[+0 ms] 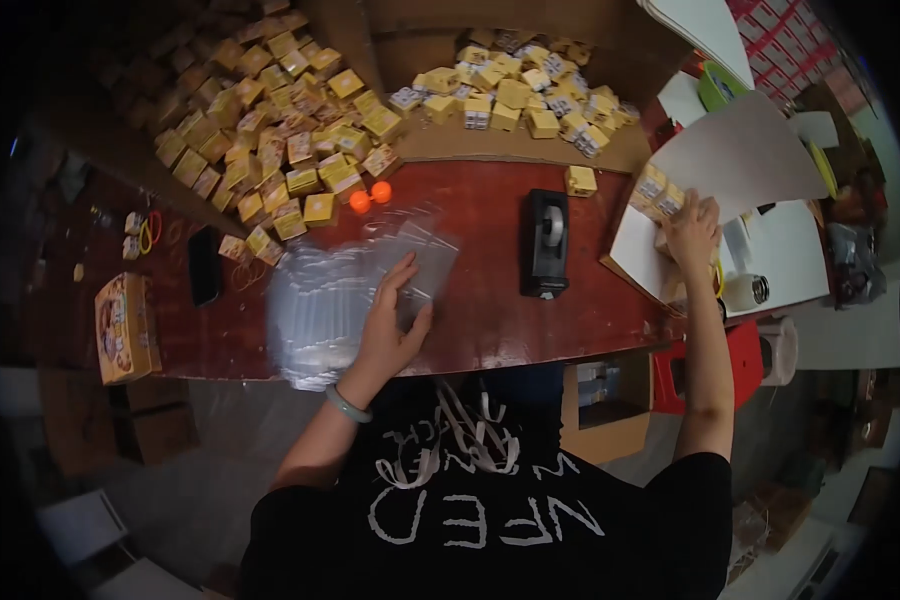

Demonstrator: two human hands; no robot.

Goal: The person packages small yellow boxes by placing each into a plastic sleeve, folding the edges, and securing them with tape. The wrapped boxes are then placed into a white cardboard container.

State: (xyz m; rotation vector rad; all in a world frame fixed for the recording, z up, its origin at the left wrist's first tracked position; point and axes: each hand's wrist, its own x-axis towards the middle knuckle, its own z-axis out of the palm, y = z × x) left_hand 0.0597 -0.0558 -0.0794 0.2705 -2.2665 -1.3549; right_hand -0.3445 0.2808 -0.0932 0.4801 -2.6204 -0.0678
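Observation:
My left hand (395,325) lies with fingers stretched out over the right side of a fanned stack of clear plastic bags (315,310). A pale bracelet is on that wrist. To the right, my right hand (692,235) reaches into an open carton (638,262) with a pale inside. Its fingers are bent down over small yellow boxes (652,187) that stand in a row there; the palm hides part of them. Between my hands a black tape dispenser (544,245) stands on the red table (480,325).
Piles of small yellow boxes (295,150) fill cardboard trays at the back. An orange two-ball object (370,197), a black phone (205,265) and a larger printed box (127,328) lie left. A small bottle (747,292) and a red stool (735,365) are right.

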